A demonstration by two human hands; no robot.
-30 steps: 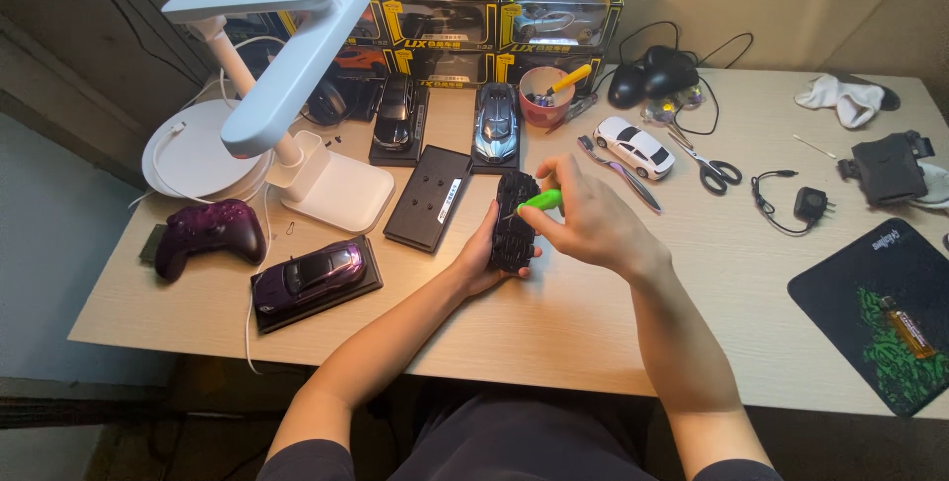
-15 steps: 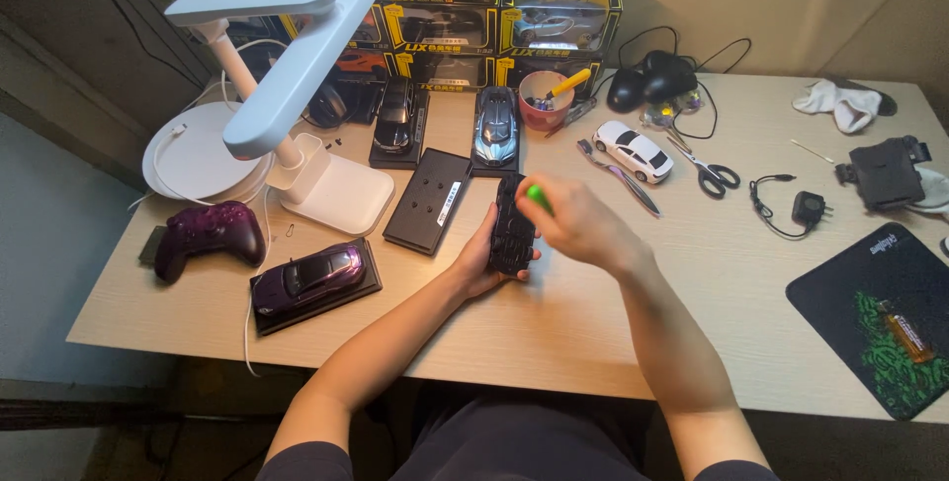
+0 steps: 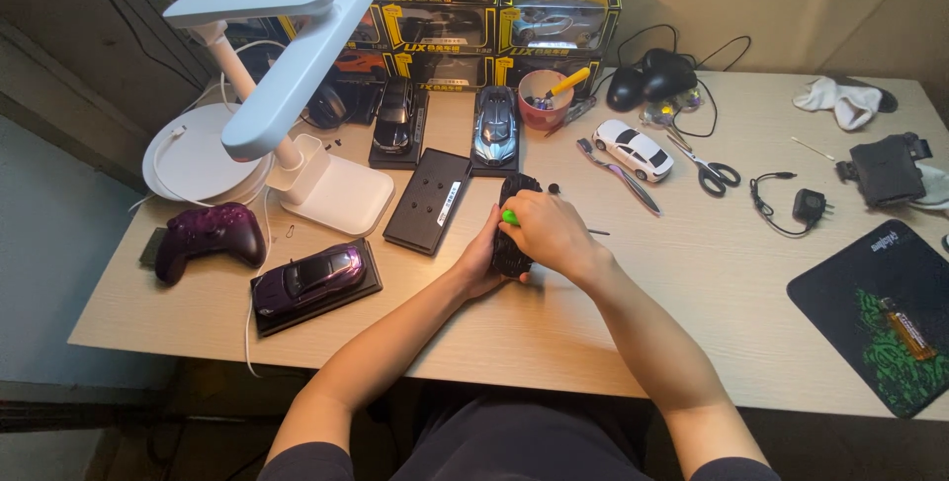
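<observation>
Head view: both hands meet on a black model car (image 3: 511,244).
Left hand (image 3: 481,262): fingers wrapped, bracing it left of the car.
Right hand (image 3: 547,234): fingers pinching a green-handled screwdriver (image 3: 510,217); keep it upright.
Beyond: black base plate (image 3: 428,200), left of the car.

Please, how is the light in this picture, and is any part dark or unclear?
Head view: the table top is evenly lit and sharp; the left hand and right hand hide most of the black toy car; the left wall and the space under the table are dark.
</observation>
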